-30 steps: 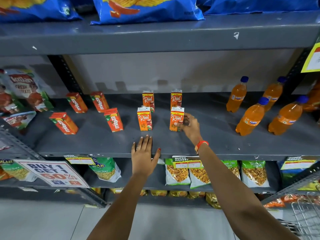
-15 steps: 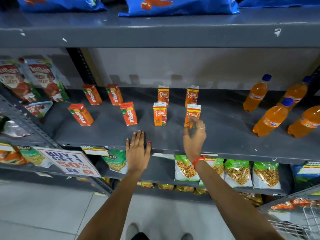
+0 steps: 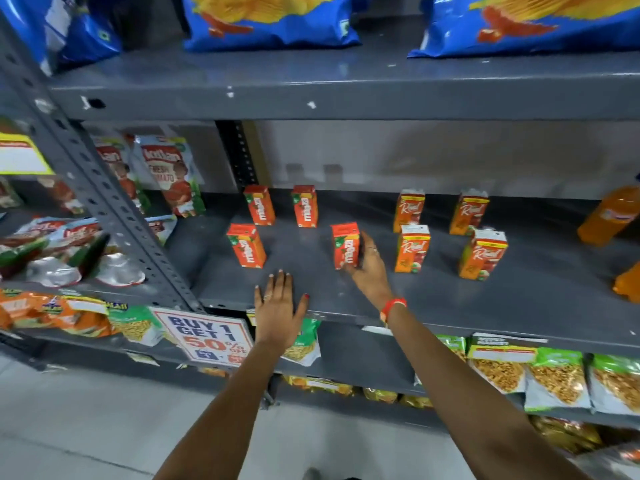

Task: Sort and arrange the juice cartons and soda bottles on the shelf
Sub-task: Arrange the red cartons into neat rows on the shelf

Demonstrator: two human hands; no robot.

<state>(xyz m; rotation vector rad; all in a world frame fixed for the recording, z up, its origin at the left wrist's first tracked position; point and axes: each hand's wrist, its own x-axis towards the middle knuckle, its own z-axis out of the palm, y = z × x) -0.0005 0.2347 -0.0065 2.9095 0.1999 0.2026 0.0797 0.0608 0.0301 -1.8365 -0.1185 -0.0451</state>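
On the grey middle shelf point(image 3: 450, 299) stand several small juice cartons. Red Maaza cartons sit at the left: two at the back point(image 3: 259, 205) point(image 3: 304, 206), one in front point(image 3: 246, 245), and one front carton point(image 3: 345, 244) that my right hand point(image 3: 367, 268) grips from its right side. Orange Real cartons stand to the right, two behind point(image 3: 408, 210) point(image 3: 468, 212) and two in front point(image 3: 412, 248) point(image 3: 482, 253). My left hand point(image 3: 278, 304) lies flat, fingers spread, on the shelf's front edge. Orange soda bottles point(image 3: 609, 216) show at the far right, partly cut off.
Blue chip bags point(image 3: 270, 22) lie on the shelf above. Tomato snack packets point(image 3: 169, 178) fill the bay to the left behind a perforated grey upright point(image 3: 114, 216). A "Buy 1 Get 1" sign point(image 3: 204, 336) hangs below, with snack bags point(image 3: 554, 379) on the lower shelf.
My right hand left the front Real carton and moved left onto the front Maaza carton. The view swung left, pushing the bottles to the edge. My left hand stayed on the shelf edge.
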